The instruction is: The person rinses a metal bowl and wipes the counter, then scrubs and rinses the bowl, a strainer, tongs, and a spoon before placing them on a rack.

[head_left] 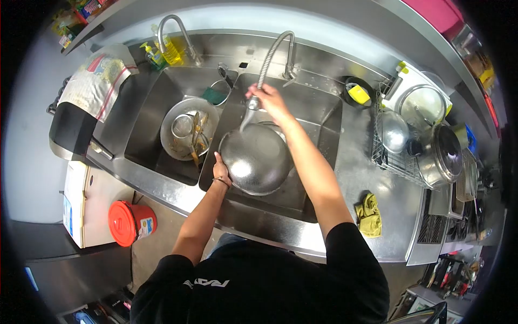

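Gripping the left edge of a round, grey metal pan with a dimpled surface (254,162), a person's left hand (221,171) is steadying it over the right-hand steel basin (325,121), while the right hand (267,100) is clasping the metal spray head (253,103) of a spring-necked steel faucet and water is streaming onto the pan's far side. In the neighbouring left-hand steel basin (147,116), a wide, pale metal bowl (169,139) is holding a small round metal vessel (182,127) and several brownish utensils (197,132), too jumbled to be told apart. A small black round pan (352,81) on the counter is cradling a yellow sponge (358,94), and a wire dish rack (402,164) is bearing metal lids, its far contents blurring toward the dark lens edge. A lidded red plastic bucket (121,222) is standing below at left, its contents hidden. The pan is covering part of the basin floor and most of the left fingers, which are clamping its rim, the thumb showing outside. The right fingers are curling together around the spray head, that forearm reaching well forward while the left is angling inward, lower.
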`<state>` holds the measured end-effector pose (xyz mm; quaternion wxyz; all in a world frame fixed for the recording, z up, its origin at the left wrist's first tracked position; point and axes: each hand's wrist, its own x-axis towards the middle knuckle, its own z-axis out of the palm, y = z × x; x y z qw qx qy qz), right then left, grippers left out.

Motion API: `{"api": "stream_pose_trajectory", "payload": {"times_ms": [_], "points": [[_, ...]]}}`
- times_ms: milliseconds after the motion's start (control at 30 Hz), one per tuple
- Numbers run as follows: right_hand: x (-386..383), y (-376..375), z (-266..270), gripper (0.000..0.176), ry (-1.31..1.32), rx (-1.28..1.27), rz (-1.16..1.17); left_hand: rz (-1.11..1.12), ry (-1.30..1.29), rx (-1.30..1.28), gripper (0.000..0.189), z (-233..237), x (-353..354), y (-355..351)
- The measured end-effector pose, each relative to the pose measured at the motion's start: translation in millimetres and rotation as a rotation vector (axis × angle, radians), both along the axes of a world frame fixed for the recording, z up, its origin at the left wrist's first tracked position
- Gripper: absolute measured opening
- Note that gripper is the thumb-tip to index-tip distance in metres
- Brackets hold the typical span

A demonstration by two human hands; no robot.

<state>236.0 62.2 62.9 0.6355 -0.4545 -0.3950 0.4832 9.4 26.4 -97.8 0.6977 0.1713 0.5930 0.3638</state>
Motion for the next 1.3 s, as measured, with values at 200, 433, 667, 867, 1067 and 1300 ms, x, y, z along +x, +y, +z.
{"api": "stream_pose_trajectory", "payload": {"times_ms": [200, 433, 667, 867, 1067, 1300], "points": [[58.5, -66.0, -10.2, 0.022, -0.012, 0.029, -0.041, -0.043, -0.005, 0.12, 0.071, 11.0, -7.9, -1.4], [43.7, -82.8, -60.9, 0.049, 0.215, 0.073, -0.117, -0.198, -0.268, 0.173, 0.066, 17.7, 5.6, -4.5], [47.5, -126.2, -153.3, 0.056, -0.364, -0.571, -0.4, -0.377, 0.147, 0.392, 0.055, 13.4, 3.9, -8.6], [17.4, -140.0, -126.6, 0.052, -0.562, -0.285, -0.594, -0.43, 0.212, 0.567, 0.055, 52.6, 20.3, -17.9], [19.0, -132.1, -103.7, 0.048, -1.027, -0.022, -0.567, -0.438, 0.113, 0.528, 0.052, 67.2, 40.4, -17.9], [80.5, -149.9, -188.2, 0.056, 0.481, -0.549, -0.526, -0.465, 0.087, 0.521, 0.052, 34.3, 43.0, -14.5]]}}
